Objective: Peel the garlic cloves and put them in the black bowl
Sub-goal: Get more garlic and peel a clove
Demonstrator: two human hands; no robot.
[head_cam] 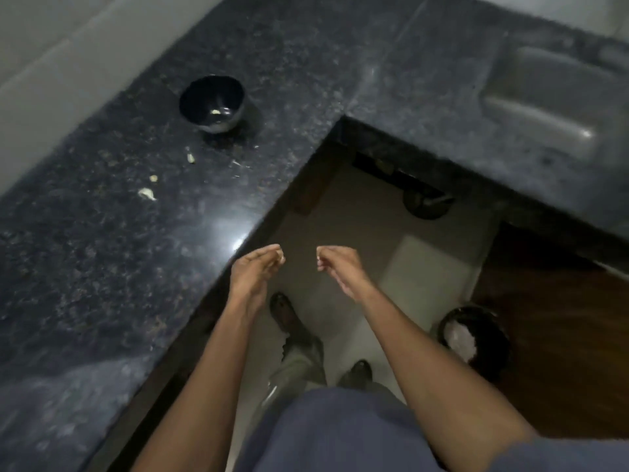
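Note:
The black bowl (212, 103) stands on the dark granite counter (102, 267), far from me, with one pale peeled clove (215, 111) inside. Three loose garlic pieces (147, 194) lie on the counter in front of the bowl. Both hands hang off the counter's edge, above the floor. My left hand (253, 277) pinches a small pale garlic clove (280, 256) at its fingertips. A short gap to its right, my right hand (337, 267) has its fingers curled shut. Pale specks at those fingertips are too blurred to identify.
The counter bends in an L around me, with a steel sink (551, 107) at the upper right. A dark bin (476, 338) holding something white stands on the floor at the right. My feet (286, 315) are on pale tiles below.

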